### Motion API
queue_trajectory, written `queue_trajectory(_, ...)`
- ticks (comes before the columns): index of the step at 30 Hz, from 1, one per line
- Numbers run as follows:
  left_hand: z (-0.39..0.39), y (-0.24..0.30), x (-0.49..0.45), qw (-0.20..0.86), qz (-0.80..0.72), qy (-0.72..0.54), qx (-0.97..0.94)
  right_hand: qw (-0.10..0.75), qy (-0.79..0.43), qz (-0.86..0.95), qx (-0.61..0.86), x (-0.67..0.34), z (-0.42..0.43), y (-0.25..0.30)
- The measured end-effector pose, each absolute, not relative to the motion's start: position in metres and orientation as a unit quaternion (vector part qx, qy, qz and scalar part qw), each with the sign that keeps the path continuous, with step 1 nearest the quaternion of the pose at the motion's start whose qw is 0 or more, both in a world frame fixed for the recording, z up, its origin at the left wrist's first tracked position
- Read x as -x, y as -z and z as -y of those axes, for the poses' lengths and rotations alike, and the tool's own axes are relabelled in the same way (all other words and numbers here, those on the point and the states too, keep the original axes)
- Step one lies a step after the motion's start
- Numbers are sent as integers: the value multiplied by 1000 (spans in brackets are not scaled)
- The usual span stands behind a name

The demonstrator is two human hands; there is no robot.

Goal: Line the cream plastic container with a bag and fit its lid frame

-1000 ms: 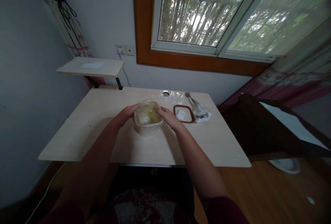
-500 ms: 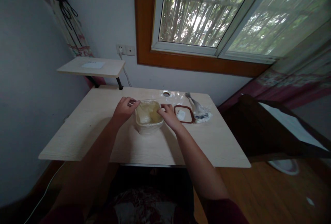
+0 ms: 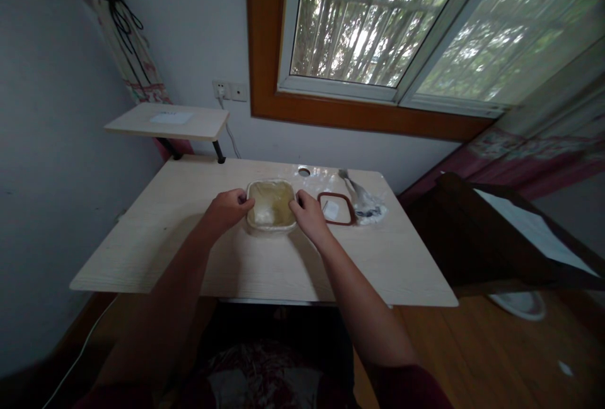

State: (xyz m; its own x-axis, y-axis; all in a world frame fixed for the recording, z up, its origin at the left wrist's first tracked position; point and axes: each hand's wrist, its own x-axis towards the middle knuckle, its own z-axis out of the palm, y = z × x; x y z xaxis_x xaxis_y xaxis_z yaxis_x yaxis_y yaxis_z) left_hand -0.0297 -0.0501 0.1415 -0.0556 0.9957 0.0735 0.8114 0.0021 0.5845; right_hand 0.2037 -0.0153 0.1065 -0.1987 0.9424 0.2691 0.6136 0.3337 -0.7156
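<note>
A small square bin (image 3: 271,204), pale yellowish inside and apparently lined with thin plastic, is at the middle of the table between my hands. My left hand (image 3: 231,206) is closed on its left rim, thumb on the near side. On the opposite rim, my right hand (image 3: 306,208) pinches the edge. To the right of that hand lies a flat reddish-brown square ring (image 3: 336,224), with a small white piece (image 3: 330,210) inside its outline. A clear plastic bag (image 3: 368,209) with white and dark contents rests beyond the ring.
The pale wooden table (image 3: 378,270) has a round cable hole (image 3: 304,172) near its back edge. A raised shelf (image 3: 137,120) bearing a paper stands at the back left. On the right is a dark piece of furniture (image 3: 435,232), with a window above.
The bin has tilted, so its opening faces me more. My left hand has moved slightly down and closed on the left rim. My right hand stays on the right rim.
</note>
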Motion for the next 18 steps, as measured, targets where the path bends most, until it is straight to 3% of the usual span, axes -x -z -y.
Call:
queue_trajectory(13,53,-118,22,170,-686,-286,-647,375,-166,761,503,-208,19,-95)
queue_trajectory(18,55,-110,16,166,-677,-305,-649,418,-38,756,503,-207,32,-102)
